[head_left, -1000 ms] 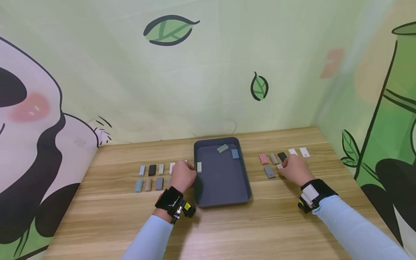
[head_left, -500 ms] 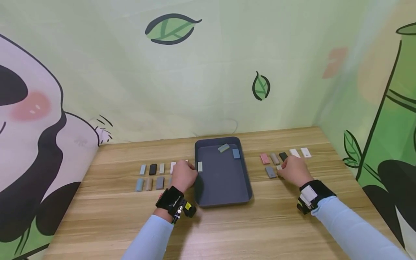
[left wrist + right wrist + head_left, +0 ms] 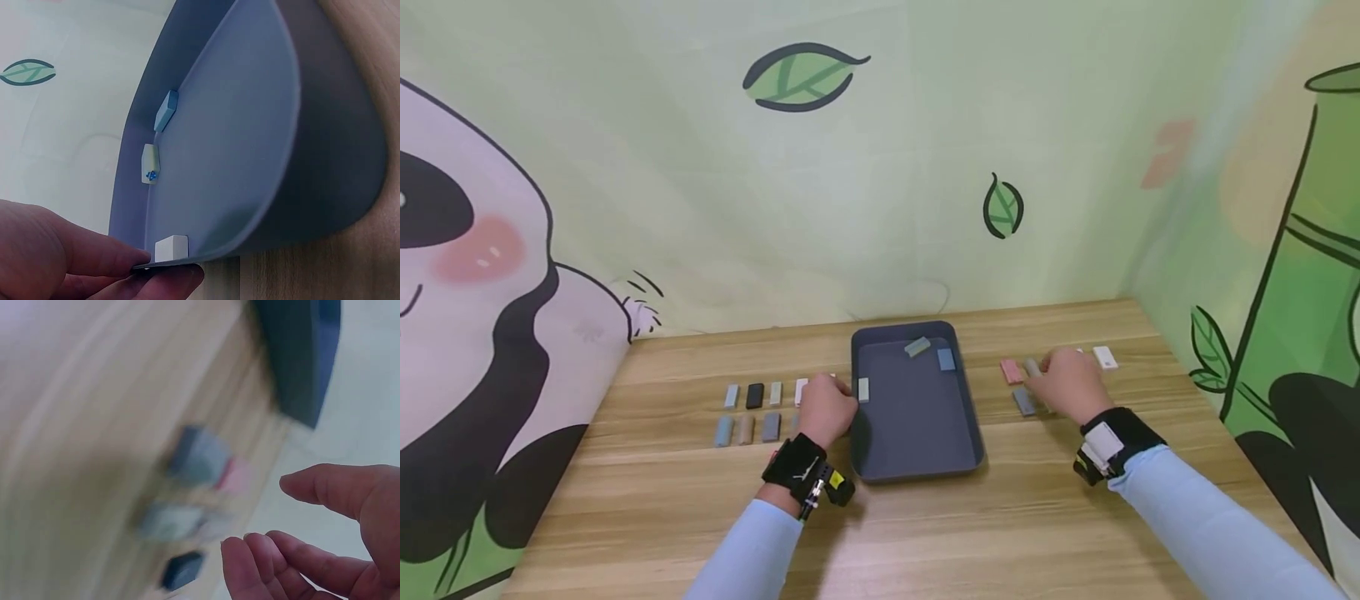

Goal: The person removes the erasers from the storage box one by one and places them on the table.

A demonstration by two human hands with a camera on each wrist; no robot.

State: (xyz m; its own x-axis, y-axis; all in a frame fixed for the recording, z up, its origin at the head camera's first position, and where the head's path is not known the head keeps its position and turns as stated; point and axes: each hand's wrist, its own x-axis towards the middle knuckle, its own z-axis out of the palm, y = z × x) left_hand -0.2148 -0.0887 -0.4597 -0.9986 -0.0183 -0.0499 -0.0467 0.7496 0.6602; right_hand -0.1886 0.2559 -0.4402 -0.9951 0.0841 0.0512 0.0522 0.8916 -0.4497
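The right hand (image 3: pixel 1067 385) has slid left over the blocks, empty, fingers loose; left hand (image 3: pixel 826 410) pinches the tray rim (image 3: pixel 855 392).

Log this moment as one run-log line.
left hand: at tray left rim, beside white tile | right hand: open, empty, over right tiles | tray: three tiles inside

A staged recording booth: cartoon panda-and-bamboo backdrop (image 3: pixel 880 167) walls in a wooden counter (image 3: pixel 925 525) with sorted tiles (image 3: pixel 752 408).
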